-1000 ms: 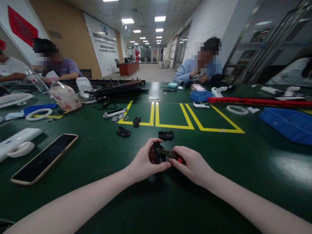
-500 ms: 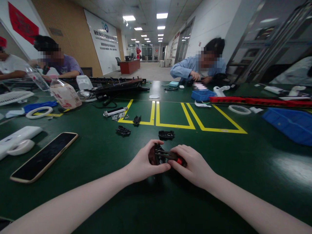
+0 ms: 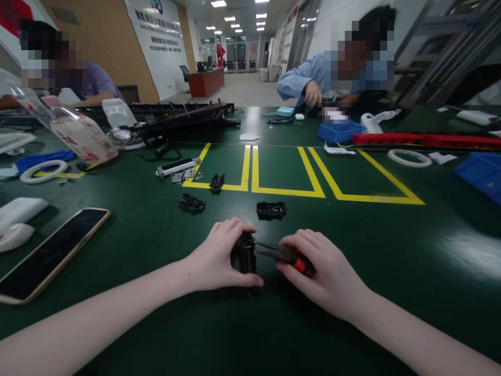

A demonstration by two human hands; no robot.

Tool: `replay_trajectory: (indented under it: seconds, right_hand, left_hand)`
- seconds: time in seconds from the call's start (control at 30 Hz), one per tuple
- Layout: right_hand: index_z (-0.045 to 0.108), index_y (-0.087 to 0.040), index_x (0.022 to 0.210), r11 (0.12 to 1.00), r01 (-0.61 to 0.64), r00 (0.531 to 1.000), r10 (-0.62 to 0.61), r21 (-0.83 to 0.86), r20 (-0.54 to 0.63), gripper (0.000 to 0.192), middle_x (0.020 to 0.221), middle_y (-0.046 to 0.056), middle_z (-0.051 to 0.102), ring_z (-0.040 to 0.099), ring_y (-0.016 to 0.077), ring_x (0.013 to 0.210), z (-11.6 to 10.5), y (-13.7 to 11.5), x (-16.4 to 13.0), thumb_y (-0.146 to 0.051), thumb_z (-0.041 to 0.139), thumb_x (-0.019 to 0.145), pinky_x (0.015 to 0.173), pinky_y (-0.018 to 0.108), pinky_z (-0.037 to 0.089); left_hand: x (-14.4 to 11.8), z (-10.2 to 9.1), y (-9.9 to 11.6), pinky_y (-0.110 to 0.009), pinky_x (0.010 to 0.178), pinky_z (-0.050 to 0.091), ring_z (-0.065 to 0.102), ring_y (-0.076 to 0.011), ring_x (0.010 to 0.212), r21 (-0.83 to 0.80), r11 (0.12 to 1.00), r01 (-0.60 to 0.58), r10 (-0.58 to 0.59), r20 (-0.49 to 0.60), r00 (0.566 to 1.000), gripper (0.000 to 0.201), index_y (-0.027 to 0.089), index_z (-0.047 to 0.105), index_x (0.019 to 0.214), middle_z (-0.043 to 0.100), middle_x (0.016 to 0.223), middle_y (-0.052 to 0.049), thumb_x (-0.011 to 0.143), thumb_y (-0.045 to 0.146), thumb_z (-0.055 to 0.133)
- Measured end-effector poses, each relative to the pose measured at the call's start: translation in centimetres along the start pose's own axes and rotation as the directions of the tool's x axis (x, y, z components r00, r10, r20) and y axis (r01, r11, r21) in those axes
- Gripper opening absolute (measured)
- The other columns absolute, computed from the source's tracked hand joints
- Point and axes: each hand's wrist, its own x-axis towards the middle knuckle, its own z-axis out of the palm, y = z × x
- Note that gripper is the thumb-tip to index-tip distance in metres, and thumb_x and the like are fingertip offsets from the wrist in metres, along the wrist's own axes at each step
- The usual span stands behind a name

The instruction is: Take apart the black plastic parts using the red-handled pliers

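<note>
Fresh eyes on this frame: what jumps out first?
Dead centre, near the front edge of the green table, the left hand grips a small black part while the right hand holds red-handled pliers with the tips at that part. Next come the yellow floor-style tape lines marked beyond the hands, and the phone lying face up at the left.

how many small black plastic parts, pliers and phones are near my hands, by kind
small black plastic parts: 4, one held in the left hand at, three loose at and
pliers: 1, held in the right hand
phone: 1
total: 6
</note>
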Motion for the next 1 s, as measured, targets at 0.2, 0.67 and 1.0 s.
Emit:
replay_trajectory:
  seconds: [0.2,0.67,1.0]
  right_hand:
    - [0.059,-0.024,0.102,0.999,-0.002,0.997,0.005,0.038,-0.081,0.013,0.087,0.004,0.063,0.058,0.0185,0.074,0.1,0.4,-0.2,-0.034,0.057,0.093,0.062,0.033,0.046]
    - [0.046,-0.028,0.12,0.99,-0.122,0.976,0.134,0.074,-0.175,0.037,0.103,0.011,0.057,0.061,0.0277,0.093,0.0,1.0,-1.2,-0.023,0.058,0.085,0.072,0.044,0.055]
    - [0.044,-0.027,0.123,0.98,-0.104,0.985,0.125,0.172,-0.117,0.04,0.107,0.009,0.054,0.062,0.0257,0.094,-0.7,1.4,-0.5,-0.017,0.053,0.085,0.07,0.039,0.056]
  left_hand:
    - [0.4,-0.7,-1.1,-0.052,0.109,0.034,0.05,-0.0335,0.126,0.121,0.991,-0.06,0.057,0.03,0.998,0.077,0.022,0.051,0.127,0.057,0.131,-0.011,0.068,0.058,0.083]
    - [0.9,-0.7,-1.6,-0.055,0.112,0.031,0.049,-0.0358,0.13,0.106,0.994,-0.02,0.011,0.086,0.996,0.087,0.022,0.049,0.137,0.055,0.142,-0.014,0.069,0.069,0.076]
    - [0.9,-0.9,-1.5,-0.056,0.115,0.029,0.049,-0.0366,0.131,0.039,0.999,-0.029,0.026,0.058,0.998,0.086,0.023,0.051,0.138,0.055,0.143,-0.013,0.069,0.066,0.077]
